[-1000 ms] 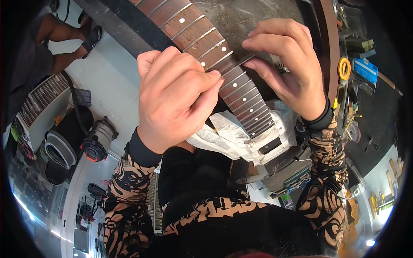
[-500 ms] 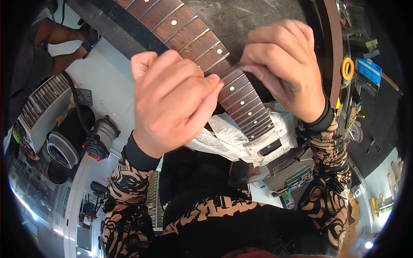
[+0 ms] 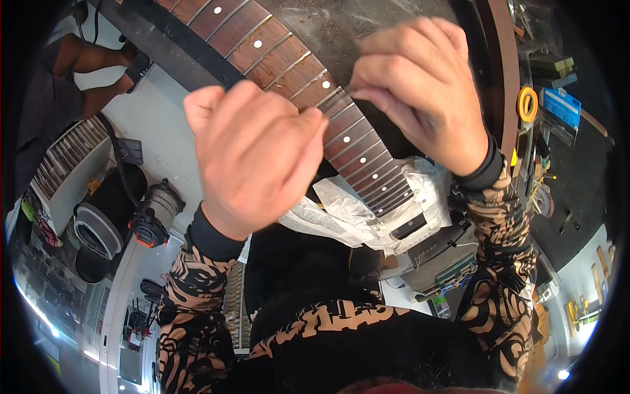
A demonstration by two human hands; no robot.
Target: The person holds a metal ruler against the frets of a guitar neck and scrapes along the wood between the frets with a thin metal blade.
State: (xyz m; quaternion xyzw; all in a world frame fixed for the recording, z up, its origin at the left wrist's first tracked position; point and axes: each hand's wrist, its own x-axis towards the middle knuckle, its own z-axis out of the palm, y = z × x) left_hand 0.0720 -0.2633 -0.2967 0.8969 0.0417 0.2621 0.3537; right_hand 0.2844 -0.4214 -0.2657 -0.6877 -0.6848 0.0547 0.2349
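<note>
A guitar neck with a brown fretboard, metal frets and white dot inlays runs slantwise from the upper left to the middle. Its lower end meets a guitar body wrapped in pale masking tape. My left hand is closed at the near-left edge of the fretboard. On the far-right edge my right hand has thumb and fingers pinched together. Between the two hands a thin greyish strip, smeared by motion, spans the fretboard; its material is hard to tell. Brown dust lies on the wood.
A dark, dusty work surface lies beyond the neck. Rightward are a yellow tape roll, a blue box and scattered tools. Another person's legs show at the upper left, above a grey and black machine on the floor.
Both hands have shifted slightly left, the right one also a little upward. The strip between them still lies across the fretboard. The guitar appears slightly left in the picture.
</note>
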